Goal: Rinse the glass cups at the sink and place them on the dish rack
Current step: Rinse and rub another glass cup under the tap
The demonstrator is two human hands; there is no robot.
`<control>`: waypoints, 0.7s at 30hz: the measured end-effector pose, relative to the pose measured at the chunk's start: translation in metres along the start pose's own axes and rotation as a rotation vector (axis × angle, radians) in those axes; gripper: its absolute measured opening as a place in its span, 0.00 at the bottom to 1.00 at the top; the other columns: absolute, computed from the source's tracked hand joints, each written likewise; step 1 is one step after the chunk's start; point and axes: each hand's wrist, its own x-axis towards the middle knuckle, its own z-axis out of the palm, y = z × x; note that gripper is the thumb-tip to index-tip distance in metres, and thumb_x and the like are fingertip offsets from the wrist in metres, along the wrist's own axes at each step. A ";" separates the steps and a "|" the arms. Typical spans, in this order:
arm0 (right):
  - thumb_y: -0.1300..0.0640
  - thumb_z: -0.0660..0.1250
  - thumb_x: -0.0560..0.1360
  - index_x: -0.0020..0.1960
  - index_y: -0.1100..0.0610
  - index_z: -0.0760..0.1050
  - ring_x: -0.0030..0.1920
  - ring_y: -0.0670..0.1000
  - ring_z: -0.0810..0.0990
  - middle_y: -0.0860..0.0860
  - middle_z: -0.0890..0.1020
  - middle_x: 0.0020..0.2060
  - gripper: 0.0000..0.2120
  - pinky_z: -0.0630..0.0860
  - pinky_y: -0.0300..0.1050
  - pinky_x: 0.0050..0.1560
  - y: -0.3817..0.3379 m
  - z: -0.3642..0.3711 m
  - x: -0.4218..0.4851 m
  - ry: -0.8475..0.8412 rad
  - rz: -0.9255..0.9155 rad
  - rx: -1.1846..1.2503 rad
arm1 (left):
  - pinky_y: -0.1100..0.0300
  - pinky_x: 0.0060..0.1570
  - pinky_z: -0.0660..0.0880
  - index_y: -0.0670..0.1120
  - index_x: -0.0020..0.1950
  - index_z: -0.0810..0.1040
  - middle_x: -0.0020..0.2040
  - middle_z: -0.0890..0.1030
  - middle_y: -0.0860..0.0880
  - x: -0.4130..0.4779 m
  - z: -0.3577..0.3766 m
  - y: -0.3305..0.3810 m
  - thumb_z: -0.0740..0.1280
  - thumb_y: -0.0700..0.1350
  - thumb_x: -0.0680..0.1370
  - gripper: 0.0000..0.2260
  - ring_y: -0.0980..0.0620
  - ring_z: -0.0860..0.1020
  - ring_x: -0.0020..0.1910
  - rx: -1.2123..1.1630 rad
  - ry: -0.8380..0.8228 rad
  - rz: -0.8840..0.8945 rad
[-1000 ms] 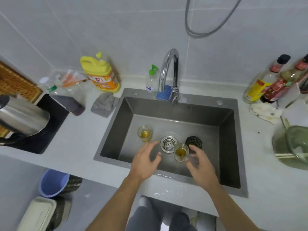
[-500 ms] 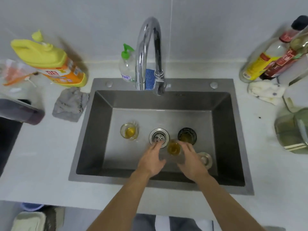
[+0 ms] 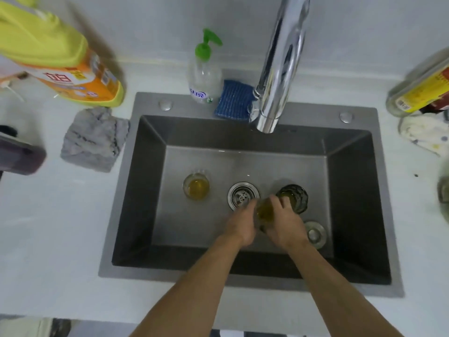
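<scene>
From the head camera, your left hand and right hand meet low in the sink. The fingers of both are curled round the glass cup of amber liquid held between them. The drain strainer lies just beyond your left fingertips. A dark cup stands just past your right fingers. A second amber cup stands well to the left of your left fingers.

We are looking steeply down from a wide-angle camera worn on the head, close over the sink and facing the back wall, the faucet looming large at the top edge.
</scene>
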 end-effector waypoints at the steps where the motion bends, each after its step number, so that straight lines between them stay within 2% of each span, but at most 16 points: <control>1: 0.51 0.78 0.72 0.77 0.50 0.59 0.59 0.62 0.81 0.53 0.65 0.69 0.41 0.80 0.57 0.57 -0.008 -0.005 0.000 -0.006 0.004 0.031 | 0.46 0.77 0.68 0.56 0.83 0.59 0.80 0.67 0.47 0.002 -0.005 -0.006 0.71 0.33 0.77 0.39 0.43 0.68 0.78 -0.014 0.013 0.014; 3: 0.49 0.79 0.69 0.74 0.50 0.64 0.59 0.61 0.80 0.52 0.68 0.66 0.38 0.79 0.56 0.57 -0.028 -0.019 -0.002 -0.007 -0.001 0.119 | 0.47 0.68 0.75 0.57 0.79 0.64 0.74 0.73 0.45 0.001 -0.019 -0.013 0.73 0.38 0.76 0.36 0.42 0.74 0.72 -0.026 0.010 0.093; 5: 0.48 0.79 0.68 0.72 0.50 0.68 0.60 0.59 0.79 0.50 0.70 0.63 0.37 0.78 0.57 0.61 -0.049 -0.034 -0.003 -0.005 -0.030 0.217 | 0.51 0.56 0.80 0.55 0.73 0.72 0.67 0.78 0.42 -0.008 -0.041 -0.013 0.73 0.50 0.75 0.27 0.44 0.78 0.64 -0.021 0.111 0.182; 6: 0.48 0.79 0.68 0.72 0.50 0.69 0.61 0.57 0.78 0.50 0.71 0.62 0.36 0.77 0.55 0.64 -0.058 -0.043 -0.003 -0.007 -0.053 0.246 | 0.55 0.53 0.81 0.54 0.72 0.73 0.65 0.79 0.43 -0.010 -0.051 -0.016 0.74 0.52 0.75 0.26 0.46 0.79 0.62 -0.094 0.161 0.197; 8: 0.47 0.81 0.68 0.72 0.50 0.69 0.64 0.54 0.76 0.49 0.73 0.62 0.37 0.74 0.51 0.68 -0.073 -0.065 -0.004 -0.021 -0.101 0.294 | 0.66 0.50 0.79 0.55 0.71 0.70 0.62 0.80 0.49 -0.013 -0.068 -0.013 0.80 0.45 0.71 0.32 0.51 0.80 0.59 -0.269 0.182 0.187; 9: 0.45 0.81 0.68 0.74 0.49 0.67 0.65 0.52 0.76 0.49 0.74 0.63 0.40 0.73 0.50 0.69 -0.078 -0.077 -0.004 -0.043 -0.113 0.352 | 0.68 0.50 0.79 0.56 0.70 0.68 0.60 0.81 0.53 -0.014 -0.077 -0.012 0.83 0.43 0.68 0.36 0.55 0.81 0.57 -0.350 0.204 0.164; 11: 0.44 0.81 0.70 0.79 0.49 0.59 0.62 0.50 0.78 0.48 0.74 0.66 0.46 0.74 0.47 0.65 -0.089 -0.102 -0.004 -0.035 -0.114 0.508 | 0.56 0.57 0.82 0.55 0.71 0.68 0.59 0.82 0.56 -0.015 -0.093 -0.008 0.85 0.45 0.62 0.42 0.55 0.82 0.57 -0.492 0.220 0.155; 12: 0.47 0.79 0.72 0.80 0.49 0.57 0.60 0.50 0.79 0.49 0.74 0.65 0.45 0.74 0.43 0.60 -0.094 -0.113 -0.004 0.040 -0.104 0.575 | 0.50 0.60 0.82 0.55 0.72 0.67 0.60 0.82 0.55 -0.019 -0.099 -0.003 0.84 0.46 0.61 0.44 0.53 0.83 0.59 -0.536 0.237 0.152; 14: 0.55 0.75 0.77 0.79 0.51 0.58 0.60 0.49 0.78 0.48 0.74 0.65 0.37 0.72 0.33 0.54 -0.104 -0.130 -0.001 0.256 -0.117 0.713 | 0.46 0.63 0.80 0.57 0.69 0.68 0.61 0.81 0.53 -0.021 -0.107 0.004 0.83 0.43 0.60 0.41 0.52 0.82 0.59 -0.563 0.284 0.178; 15: 0.59 0.72 0.79 0.79 0.52 0.59 0.62 0.47 0.76 0.47 0.73 0.65 0.34 0.70 0.31 0.56 -0.109 -0.138 -0.001 0.322 -0.146 0.768 | 0.47 0.63 0.80 0.58 0.66 0.69 0.60 0.81 0.52 -0.023 -0.110 0.008 0.83 0.40 0.60 0.40 0.52 0.82 0.58 -0.567 0.299 0.186; 18: 0.63 0.65 0.81 0.78 0.50 0.64 0.66 0.44 0.71 0.46 0.74 0.68 0.27 0.64 0.38 0.67 -0.112 -0.152 0.003 0.313 -0.196 0.765 | 0.52 0.62 0.80 0.58 0.63 0.70 0.58 0.82 0.52 -0.029 -0.116 0.017 0.83 0.34 0.62 0.39 0.52 0.83 0.57 -0.619 0.314 0.190; 21: 0.63 0.61 0.83 0.74 0.42 0.69 0.71 0.46 0.72 0.46 0.75 0.72 0.25 0.65 0.46 0.74 -0.092 -0.156 0.010 0.242 -0.195 0.717 | 0.69 0.51 0.78 0.57 0.64 0.70 0.57 0.82 0.53 -0.036 -0.119 0.023 0.83 0.31 0.63 0.38 0.53 0.82 0.56 -0.658 0.263 0.172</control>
